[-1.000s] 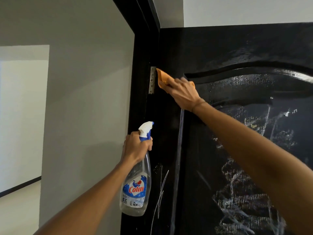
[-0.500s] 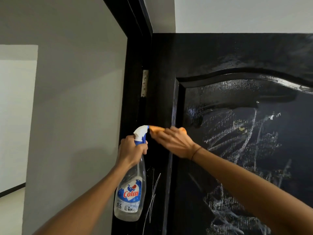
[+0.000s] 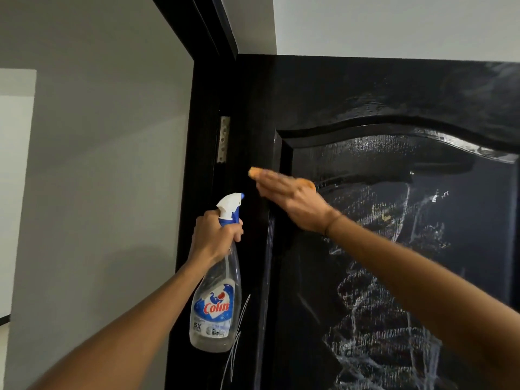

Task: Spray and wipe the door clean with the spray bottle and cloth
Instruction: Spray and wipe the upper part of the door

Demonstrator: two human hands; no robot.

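Head view, centre of the frame: right hand [image 3: 292, 201] laid flat, fingers straight, pressing a small orange cloth [image 3: 254, 173] against the left stile of the glossy black panelled door [image 3: 365, 88], just right of the silver hinge plate [image 3: 224, 139]. Only the cloth's tip past the fingertips and a sliver by the knuckles visible; the rest hidden under the palm.

Lower centre-left: left hand [image 3: 215, 237] wrapped round the neck of the clear plastic spray bottle [image 3: 216, 299] with blue-and-white label, white trigger head and blue nozzle. Hanging close beside the black door frame [image 3: 202, 88]; touching or not, cannot tell.

Judged best for this wiping step: keep the palm flat and pressure even, run long overlapping strokes along the stile, then work down and right into the recessed panel, where white scribbles and streaks remain at right and lower right. Fold to a fresh face once the cloth smears.

Bottle's long axis near vertical, base down, top leaning slightly right; nozzle aimed up and right toward the door. Hand's long axis pointing up and left toward the hinge.
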